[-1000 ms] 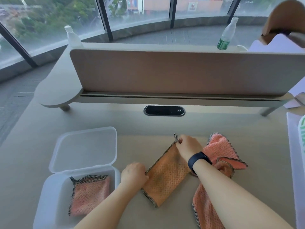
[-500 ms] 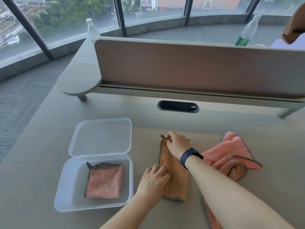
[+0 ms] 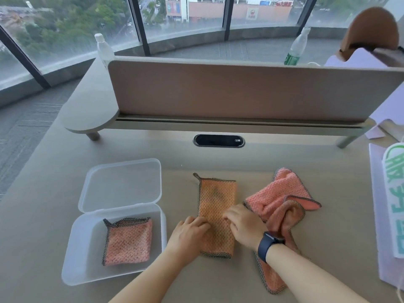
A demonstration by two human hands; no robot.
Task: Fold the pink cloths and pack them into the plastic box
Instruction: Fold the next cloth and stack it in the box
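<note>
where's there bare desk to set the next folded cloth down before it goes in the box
Free: the strip of desk between the cable slot and the cloths, and the box floor left of the packed cloth. Crowded: both hands, left hand and right hand, press the half-folded cloth, with the crumpled cloths touching the right wrist.

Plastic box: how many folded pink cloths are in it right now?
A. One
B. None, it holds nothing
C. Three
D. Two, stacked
A. A single folded pink cloth lies flat in the base of the plastic box, whose lid is open; the half-folded cloth under both hands and the crumpled cloth are out on the table.
</note>
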